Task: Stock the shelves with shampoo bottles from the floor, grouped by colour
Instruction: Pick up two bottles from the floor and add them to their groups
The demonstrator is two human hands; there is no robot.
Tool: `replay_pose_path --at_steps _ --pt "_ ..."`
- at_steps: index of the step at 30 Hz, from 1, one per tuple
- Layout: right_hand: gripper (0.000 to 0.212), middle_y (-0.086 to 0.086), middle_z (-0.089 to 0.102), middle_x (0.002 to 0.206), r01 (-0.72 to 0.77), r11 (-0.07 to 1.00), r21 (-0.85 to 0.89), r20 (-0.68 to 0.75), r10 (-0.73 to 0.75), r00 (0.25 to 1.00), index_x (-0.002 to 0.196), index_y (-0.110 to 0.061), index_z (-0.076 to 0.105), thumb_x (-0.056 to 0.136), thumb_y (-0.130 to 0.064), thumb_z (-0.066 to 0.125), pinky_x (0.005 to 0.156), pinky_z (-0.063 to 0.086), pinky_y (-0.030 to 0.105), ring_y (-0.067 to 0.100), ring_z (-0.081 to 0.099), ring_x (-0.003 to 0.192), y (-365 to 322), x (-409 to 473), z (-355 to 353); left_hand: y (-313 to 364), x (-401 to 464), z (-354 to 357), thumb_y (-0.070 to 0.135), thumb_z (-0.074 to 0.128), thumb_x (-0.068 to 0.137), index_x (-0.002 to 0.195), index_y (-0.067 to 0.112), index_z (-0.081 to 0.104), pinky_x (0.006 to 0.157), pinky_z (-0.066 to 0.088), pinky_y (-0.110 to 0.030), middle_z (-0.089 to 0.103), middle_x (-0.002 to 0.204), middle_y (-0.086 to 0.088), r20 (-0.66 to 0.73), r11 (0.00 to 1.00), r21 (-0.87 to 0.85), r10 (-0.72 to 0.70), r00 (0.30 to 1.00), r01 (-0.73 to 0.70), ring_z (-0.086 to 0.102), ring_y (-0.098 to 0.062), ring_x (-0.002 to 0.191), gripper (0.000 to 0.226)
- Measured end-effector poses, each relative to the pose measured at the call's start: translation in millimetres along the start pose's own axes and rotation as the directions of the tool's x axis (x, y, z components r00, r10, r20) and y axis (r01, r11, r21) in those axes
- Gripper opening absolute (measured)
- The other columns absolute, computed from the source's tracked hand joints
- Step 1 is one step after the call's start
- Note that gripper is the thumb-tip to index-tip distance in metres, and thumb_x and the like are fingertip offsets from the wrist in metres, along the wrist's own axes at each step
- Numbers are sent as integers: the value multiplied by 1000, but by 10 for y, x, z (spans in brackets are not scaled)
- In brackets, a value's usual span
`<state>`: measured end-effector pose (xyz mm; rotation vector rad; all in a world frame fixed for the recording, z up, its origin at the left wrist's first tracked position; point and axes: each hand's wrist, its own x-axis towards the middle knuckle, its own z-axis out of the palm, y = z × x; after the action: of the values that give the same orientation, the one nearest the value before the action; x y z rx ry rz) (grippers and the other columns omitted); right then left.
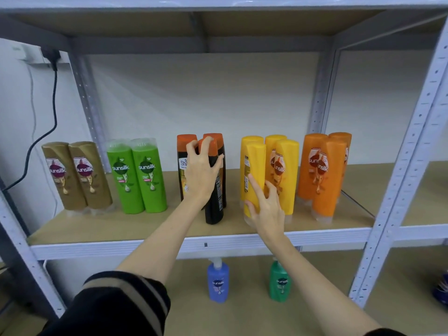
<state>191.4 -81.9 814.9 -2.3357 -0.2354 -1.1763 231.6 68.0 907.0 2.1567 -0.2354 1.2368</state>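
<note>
- My left hand [202, 166] sits in the middle of the frame, fingers curled over the orange cap and shoulder of a black shampoo bottle [214, 190]. That bottle stands at the front of the black group [191, 166], touching the ones behind.
- My right hand [263, 204], just right of centre, has thumb and fingers pinching the lower part of the front yellow bottle [253, 175], with the index finger stretched up its face. This bottle stands on the shelf [121, 226], back label towards me, just in front of the other yellow bottles [282, 170].
- Across the same shelf, from the left of the frame: two gold bottles [75, 175], two green bottles [137, 175], then black and yellow, with the orange bottles [322, 175] at the right. Lower centre, a blue pump bottle [218, 281] and a green pump bottle [280, 282] stand on the shelf below.
- Risks as I judge them:
  - The bottles are tall and narrow and rest on their clear caps, so a sideways nudge from either hand could tip one into its neighbours and knock down a group.
  - The front black bottle leans a little and stands close to the shelf's front edge; letting go before it is settled could drop it forward off the shelf.
  - Yellow and orange sit near each other and look alike; a bottle sliding right could blur the colour groups.
</note>
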Motion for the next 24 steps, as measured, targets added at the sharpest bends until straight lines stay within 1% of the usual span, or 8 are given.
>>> replay_pose_path --at_steps 2,6,9,12,15,20,22,24 --pt "77 16 53 120 -4 1000 -5 -3 4 1000 137 -34 33 75 -15 75 56 57 33 30 58 101 -5 -4 11 -7 3 2 30 66 83 123 16 49 66 51 -33 44 121 -15 7 1000 8 -24 1000 24 56 -29 98 46" --pt "77 16 54 121 -10 1000 -11 -11 10 1000 137 -33 33 75 -15 75 55 58 33 30 59 100 -7 -23 31 23 -8 -41 37 65 83 128 19 43 66 42 -26 41 123 -12 67 999 4 -35 997 35 55 -26 99 54" --pt "76 16 53 122 -4 1000 -14 -18 4 1000 138 -32 33 76 -16 74 57 57 33 29 59 101 -22 -30 33 19 -95 -60 31 64 83 140 21 27 68 43 -29 42 123 -12 153 996 -42 -76 985 83 56 -26 96 69" --pt "75 16 52 124 -14 1000 -16 -20 14 1000 138 -32 34 77 -15 74 59 57 34 30 59 101 -34 -37 38 -4 -211 -59 27 60 87 145 19 16 80 47 -35 44 129 -14 179 986 -82 -128 975 144 55 -29 105 73" --pt "75 17 49 129 -31 999 -20 -7 31 999 140 -32 32 79 -14 71 62 57 36 30 57 104 -53 -50 58 -16 -285 -65 26 59 88 145 20 15 89 47 -39 40 138 -14 173 983 -85 -144 974 161 51 -30 116 72" --pt "79 21 44 134 -74 996 -47 -61 71 996 141 -30 29 77 -9 71 67 57 40 35 54 108 -135 -126 19 -114 -486 -166 15 61 85 145 21 14 95 45 -44 39 136 -13 285 976 -83 -171 943 202 50 -30 117 76" --pt "76 22 44 134 -49 997 -58 -117 42 992 140 -25 33 76 -6 70 78 55 43 36 52 110 -183 -187 -32 -174 -598 -267 14 60 85 144 19 20 96 44 -44 41 134 -12 297 971 -103 -178 938 217 50 -30 115 71" --pt "69 21 46 132 8 999 -51 -140 -15 990 138 -21 37 78 -4 67 84 51 41 33 50 112 -253 -288 -70 -217 -747 -394 13 59 85 138 15 31 95 44 -42 44 130 -11 270 970 -132 -164 949 205 50 -28 114 59"
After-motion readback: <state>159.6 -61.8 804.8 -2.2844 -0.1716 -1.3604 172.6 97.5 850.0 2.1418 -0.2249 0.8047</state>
